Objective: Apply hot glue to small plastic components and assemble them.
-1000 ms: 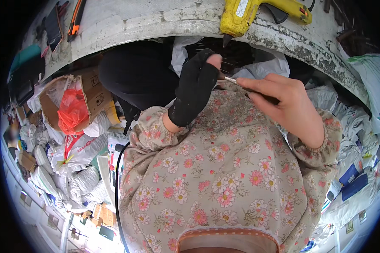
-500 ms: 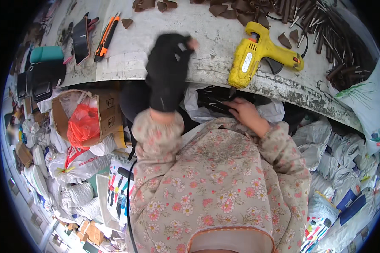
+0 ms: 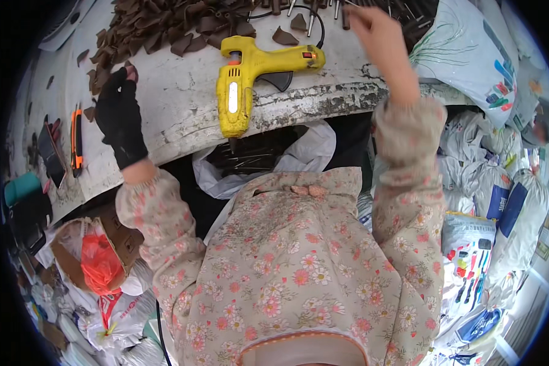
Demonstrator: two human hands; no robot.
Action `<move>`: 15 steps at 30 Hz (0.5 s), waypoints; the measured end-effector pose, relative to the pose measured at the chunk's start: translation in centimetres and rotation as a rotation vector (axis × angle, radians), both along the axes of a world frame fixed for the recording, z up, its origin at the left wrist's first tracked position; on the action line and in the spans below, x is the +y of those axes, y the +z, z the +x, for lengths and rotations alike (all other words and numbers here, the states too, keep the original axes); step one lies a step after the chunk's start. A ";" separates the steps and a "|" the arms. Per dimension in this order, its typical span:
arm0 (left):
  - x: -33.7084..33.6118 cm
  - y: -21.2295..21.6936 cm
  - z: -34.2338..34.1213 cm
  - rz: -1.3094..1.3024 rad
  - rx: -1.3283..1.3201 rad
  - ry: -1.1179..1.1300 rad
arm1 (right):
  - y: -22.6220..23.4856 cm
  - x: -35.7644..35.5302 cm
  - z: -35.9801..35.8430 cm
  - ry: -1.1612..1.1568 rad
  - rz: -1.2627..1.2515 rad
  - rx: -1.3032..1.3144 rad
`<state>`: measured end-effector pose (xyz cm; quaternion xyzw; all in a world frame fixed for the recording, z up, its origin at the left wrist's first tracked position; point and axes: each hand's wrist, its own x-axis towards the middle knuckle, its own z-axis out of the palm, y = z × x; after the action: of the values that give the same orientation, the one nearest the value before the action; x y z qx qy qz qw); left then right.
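My left hand (image 3: 121, 119), in a black fingerless glove, is over the left part of the worktable (image 3: 171, 116). Its fingers are closed at the tips beside the loose brown curved pieces (image 3: 143, 27); what they hold, if anything, is hidden. On the right my bare right hand (image 3: 381, 46) reaches to the pile of brown tubes with thin metal rods (image 3: 418, 24). Motion smears its fingers, so I cannot tell whether they grip a rod. Between my hands a yellow glue gun (image 3: 235, 100) lies with its nozzle past the table's front edge.
Below the nozzle an open white bag (image 3: 311, 149) holds dark rods. An orange-and-black utility knife (image 3: 77, 140) and a teal case (image 3: 23, 189) lie at left. A cardboard box (image 3: 64, 250) with a red bag stands below; a white printed bag (image 3: 470, 55) rests at right.
My right hand has left the dark rods in the open bag and gone up to the pile on the table. My left hand has moved left to the brown pieces. The view has shifted right.
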<state>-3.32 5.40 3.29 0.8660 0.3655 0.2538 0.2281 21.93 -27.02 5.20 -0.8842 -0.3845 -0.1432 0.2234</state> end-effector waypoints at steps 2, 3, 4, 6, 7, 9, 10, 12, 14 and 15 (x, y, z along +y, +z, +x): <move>-3.4 -0.1 0.2 -0.210 -0.220 -0.062 | -0.8 -2.5 6.4 -0.231 -0.357 -0.310; -5.3 0.1 -0.9 -0.403 -0.415 -0.075 | -1.7 -2.8 8.1 -0.382 -0.483 -0.211; -7.7 0.4 -2.1 -0.473 -0.416 -0.062 | -2.4 -3.0 9.3 -0.430 -0.560 -0.220; -12.6 1.5 -5.2 -0.549 -0.403 -0.037 | -1.6 -0.8 8.0 -0.392 -0.635 -0.173; -14.0 0.4 -5.9 -0.589 -0.407 -0.077 | 0.5 -0.5 5.8 -0.363 -0.656 -0.137; -15.7 -0.4 -7.4 -1.006 -0.390 -0.176 | 1.2 -0.9 4.3 -0.258 -0.325 -0.016; -16.9 -1.7 -8.1 -1.029 -0.388 -0.156 | 0.3 -0.4 3.0 -0.232 -0.320 0.008; -18.1 -3.2 -8.2 -1.051 -0.391 -0.140 | -0.9 -0.1 1.2 0.041 0.508 0.245; -18.7 -3.6 -8.2 -1.156 -0.395 -0.103 | -1.4 0.0 -2.1 0.080 0.493 0.358; -18.8 -3.7 -8.2 -1.157 -0.390 -0.104 | -1.3 0.2 -4.0 0.112 0.475 0.462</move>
<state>-11.54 -13.38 -0.37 0.5558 0.3527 0.1566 0.7363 17.90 -26.81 3.91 -0.7941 -0.3278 -0.0122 0.5117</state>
